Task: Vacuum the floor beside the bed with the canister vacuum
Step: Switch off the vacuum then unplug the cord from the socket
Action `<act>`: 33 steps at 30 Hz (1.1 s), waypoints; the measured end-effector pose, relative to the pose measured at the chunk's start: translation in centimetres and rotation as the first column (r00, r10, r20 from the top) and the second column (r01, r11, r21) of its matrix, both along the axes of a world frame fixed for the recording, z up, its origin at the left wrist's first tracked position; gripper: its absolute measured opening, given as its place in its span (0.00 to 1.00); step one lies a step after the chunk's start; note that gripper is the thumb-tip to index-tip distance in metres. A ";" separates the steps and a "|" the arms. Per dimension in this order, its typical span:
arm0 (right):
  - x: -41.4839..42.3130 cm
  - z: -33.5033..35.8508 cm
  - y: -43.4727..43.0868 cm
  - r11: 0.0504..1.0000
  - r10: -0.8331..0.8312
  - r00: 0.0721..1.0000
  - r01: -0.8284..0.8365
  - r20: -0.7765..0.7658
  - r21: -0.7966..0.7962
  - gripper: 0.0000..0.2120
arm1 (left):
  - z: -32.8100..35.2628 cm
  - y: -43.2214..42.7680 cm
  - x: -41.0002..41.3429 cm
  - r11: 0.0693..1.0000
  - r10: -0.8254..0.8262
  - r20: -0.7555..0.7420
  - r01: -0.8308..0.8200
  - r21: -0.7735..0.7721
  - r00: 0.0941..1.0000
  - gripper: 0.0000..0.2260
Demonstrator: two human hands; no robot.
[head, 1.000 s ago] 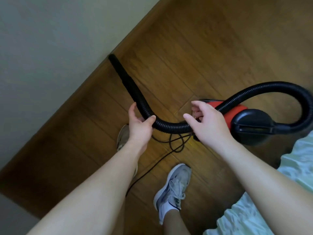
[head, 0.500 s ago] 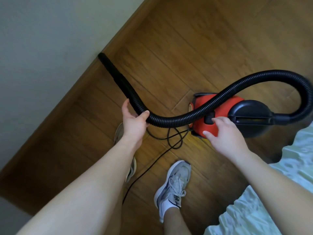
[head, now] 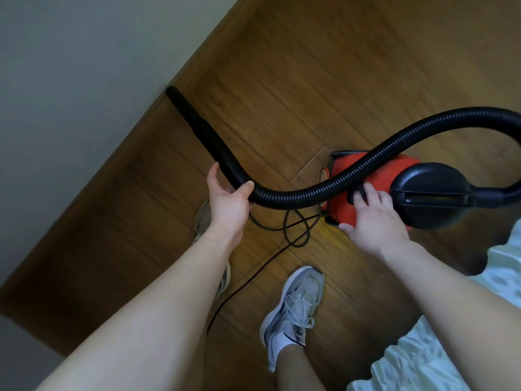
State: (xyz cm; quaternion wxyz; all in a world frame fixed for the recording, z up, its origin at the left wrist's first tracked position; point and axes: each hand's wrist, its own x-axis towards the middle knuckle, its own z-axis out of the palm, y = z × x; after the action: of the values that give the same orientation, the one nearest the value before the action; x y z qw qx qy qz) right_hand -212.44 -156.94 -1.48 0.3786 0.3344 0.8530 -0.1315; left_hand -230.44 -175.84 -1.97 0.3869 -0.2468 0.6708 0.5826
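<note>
The red-and-black plastic canister vacuum (head: 342, 213) sits on the brown wooden floor (head: 310, 80) beside the pale rumpled bedding (head: 423, 362), the right hand (head: 375, 218) pressing flat, straight fingers on its top, the left hand (head: 228, 201) gripping its black ribbed hose (head: 296, 196), whose rigid black nozzle (head: 183, 108) reaches the white wall (head: 70, 66).

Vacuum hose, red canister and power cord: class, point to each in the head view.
vacuum hose (head: 296, 196), head view, ribbed middle stretch.
red canister (head: 341, 211), head view, red side wall.
power cord (head: 245, 290), head view, straight run across floor.
</note>
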 end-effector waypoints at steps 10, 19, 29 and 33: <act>0.2 -0.5 0.1 0.993 0.108 0.992 -0.111 0.068 0.037 0.39 | -0.2 0.1 1.3 0.998 0.055 0.018 -0.055 0.000 0.998 0.36; 0.8 -0.4 0.7 0.995 0.101 0.993 -0.102 0.067 0.019 0.39 | -0.1 0.8 1.4 0.998 0.060 0.002 -0.060 -0.014 0.998 0.36; 0.7 0.1 1.0 0.999 0.038 0.999 -0.038 0.018 -0.016 0.39 | 0.2 1.4 1.7 0.998 0.050 0.012 -0.050 -0.027 0.999 0.36; 0.5 0.3 1.0 1.000 0.011 1.000 -0.012 -0.007 -0.027 0.39 | 0.3 1.5 1.5 0.999 0.044 0.007 -0.043 -0.026 0.999 0.36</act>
State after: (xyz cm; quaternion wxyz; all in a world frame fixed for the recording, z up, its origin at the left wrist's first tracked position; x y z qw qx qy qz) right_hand -211.93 -155.96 -1.18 0.3808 0.3239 0.8544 -0.1421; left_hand -228.90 -174.36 -1.65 0.3734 -0.2685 0.6712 0.5813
